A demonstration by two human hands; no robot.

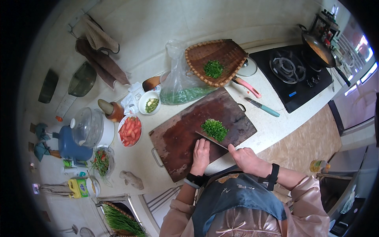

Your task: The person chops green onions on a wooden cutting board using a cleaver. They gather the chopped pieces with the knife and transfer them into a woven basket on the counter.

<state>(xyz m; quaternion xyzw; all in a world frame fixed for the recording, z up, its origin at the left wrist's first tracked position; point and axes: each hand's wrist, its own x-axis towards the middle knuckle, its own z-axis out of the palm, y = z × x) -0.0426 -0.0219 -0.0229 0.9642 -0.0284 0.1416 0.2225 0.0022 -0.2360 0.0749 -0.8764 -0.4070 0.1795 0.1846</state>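
My right hand (242, 155) grips a kitchen knife (211, 139) whose blade lies along the near side of a pile of finely chopped greens (215, 129). My left hand (202, 152) rests at the near side of the blade, its fingers close together and touching or almost touching it; nothing else shows in it. Under both is a dark wooden chopping board (180, 133) with metal handles. The knife's handle is hidden in my right hand. Beyond the board, a woven bamboo basket (204, 51) holds more chopped greens (213, 69).
Left of the board stand a bowl of sliced red vegetable (129, 131), a small white bowl (149, 102) and a steamer (88, 127). A bag of greens (186, 94) lies behind it. To the right are a teal-handled knife (262, 106), a gas hob (291, 74) and a wok (318, 53).
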